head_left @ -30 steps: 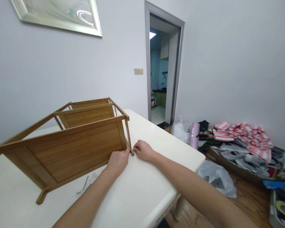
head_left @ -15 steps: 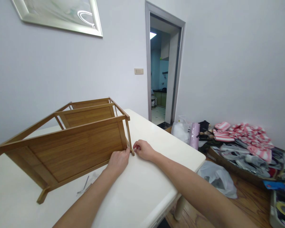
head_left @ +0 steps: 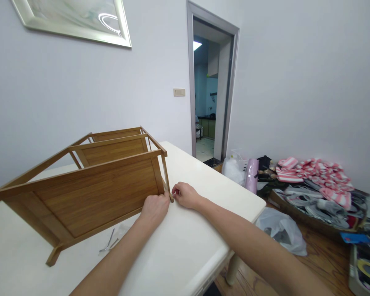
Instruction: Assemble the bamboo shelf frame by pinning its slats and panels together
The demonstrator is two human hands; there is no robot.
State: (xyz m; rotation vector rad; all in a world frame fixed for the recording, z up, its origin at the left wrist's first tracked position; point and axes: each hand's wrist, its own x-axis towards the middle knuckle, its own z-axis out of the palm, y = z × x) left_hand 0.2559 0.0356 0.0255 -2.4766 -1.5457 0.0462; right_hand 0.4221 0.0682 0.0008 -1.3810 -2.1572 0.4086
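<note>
A brown wooden shelf rack (head_left: 101,197) with several panels lies on its side on the white table (head_left: 185,255). My left hand (head_left: 156,207) is closed at the rack's near right corner, its fingers around the lower end of the leg. Just right of that leg end, my right hand (head_left: 186,194) is closed in a pinch, fingertips touching or almost touching the wood. Whatever lies between those fingertips is too small to make out. Behind my left forearm, a bent metal hex key (head_left: 109,240) lies on the table beside a clear plastic bag (head_left: 121,231).
On the floor to the right lie a box of grey items (head_left: 314,205), pink-and-white striped cloth (head_left: 323,176), a translucent plastic bag (head_left: 280,230) and a purple roll (head_left: 251,176). A doorway (head_left: 206,90) opens beyond the table. The table's right corner (head_left: 262,203) juts toward the floor items.
My left hand has shifted slightly right, closer around the leg end. My right hand keeps its pinch at nearly the same spot. The whole view has drifted a little.
</note>
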